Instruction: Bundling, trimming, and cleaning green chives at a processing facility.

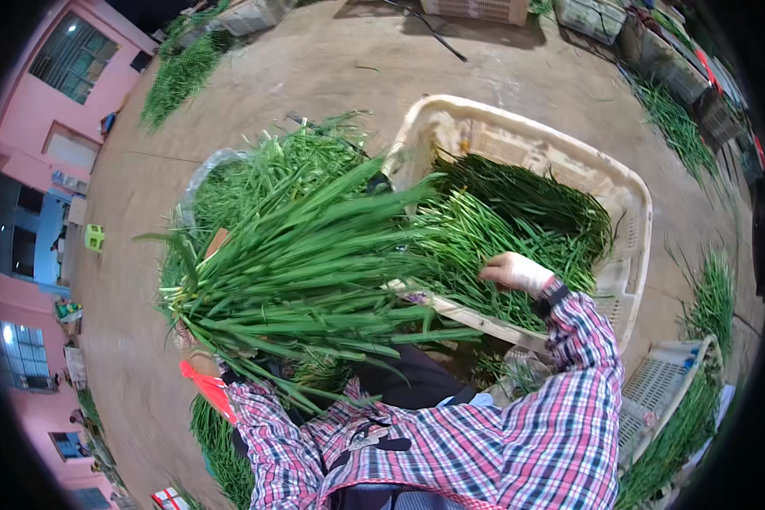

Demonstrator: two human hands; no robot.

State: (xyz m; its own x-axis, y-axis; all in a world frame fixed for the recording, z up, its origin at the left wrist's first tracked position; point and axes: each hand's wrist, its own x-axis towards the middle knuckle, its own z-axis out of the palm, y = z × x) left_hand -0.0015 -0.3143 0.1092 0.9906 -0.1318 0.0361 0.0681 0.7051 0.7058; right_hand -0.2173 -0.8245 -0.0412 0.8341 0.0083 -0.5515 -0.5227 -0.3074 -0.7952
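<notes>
My left hand (188, 338), mostly hidden by leaves, grips a large bunch of long green leafy stalks (306, 255) near its pale root ends. The leaves fan out to the right, their tips reaching over the near left rim of a cream plastic crate (641, 191). Inside the crate lie more cut green stalks (472, 229), with a darker pile behind them. My right hand (516, 271), wrapped in white around the palm, is over the stalks in the crate with its fingers bent down; whether it holds any cannot be told.
Behind the bunch stands a clear plastic bag (213, 169) of loose greens. Another crate (666, 376) with greens is at the lower right. More crates and heaps of greens line the far and right edges. A small green stool (94, 238) stands at the left.
</notes>
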